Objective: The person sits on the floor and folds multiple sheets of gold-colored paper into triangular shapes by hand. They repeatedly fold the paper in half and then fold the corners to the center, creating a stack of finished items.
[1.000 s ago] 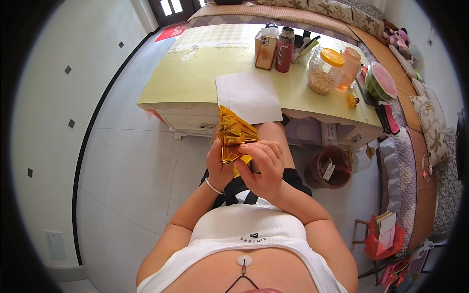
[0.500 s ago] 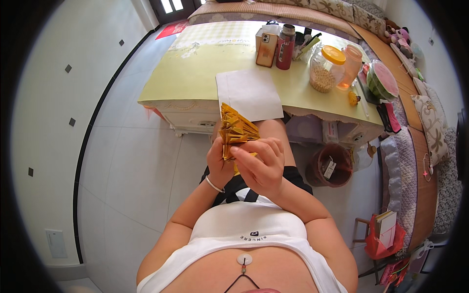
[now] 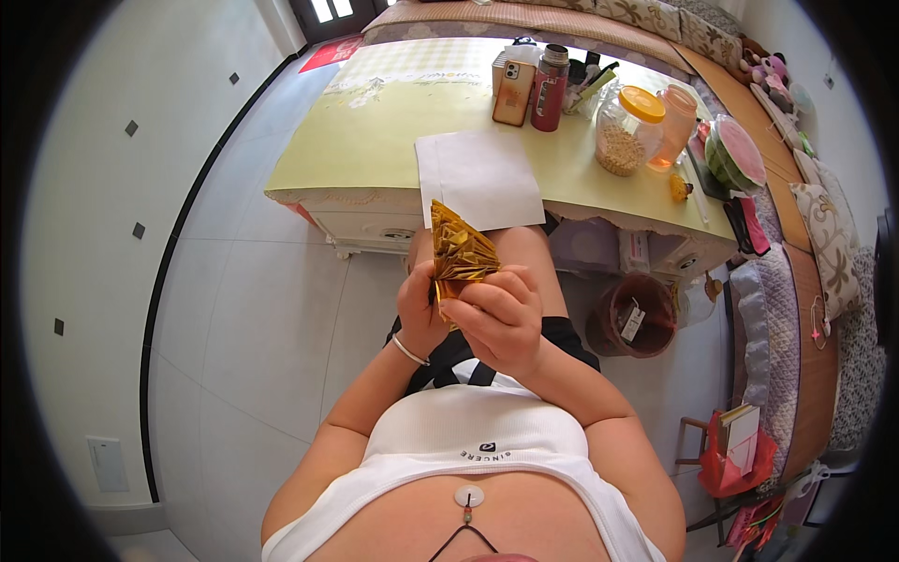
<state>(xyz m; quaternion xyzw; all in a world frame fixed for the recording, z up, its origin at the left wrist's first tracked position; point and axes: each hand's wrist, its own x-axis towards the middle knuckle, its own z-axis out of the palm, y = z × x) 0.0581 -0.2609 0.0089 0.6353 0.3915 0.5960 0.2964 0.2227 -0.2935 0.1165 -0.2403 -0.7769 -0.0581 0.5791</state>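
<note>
Between my hands, above my lap, is a shiny gold piece of folded paper (image 3: 461,251), pleated and fanned out at its top. My left hand (image 3: 421,304) grips its left side near the bottom, with a bracelet at the wrist. My right hand (image 3: 501,314) pinches its lower right side, thumb toward the middle. Both sets of fingers are closed on it, and its lowest part is hidden behind them. Just beyond it, a blank white sheet (image 3: 478,178) lies at the table's near edge.
On the yellow-topped table (image 3: 356,140) stand a phone (image 3: 512,92), a red flask (image 3: 549,89), a jar with a yellow lid (image 3: 626,136) and a pink-orange jug (image 3: 676,126). Farther right sits a cut watermelon (image 3: 735,155). A dark red bin (image 3: 623,328) is on the floor at right.
The gold folded paper has turned in my hands, so its fanned pleats now face up more and look wider. My right fingers have curled in closer against it.
</note>
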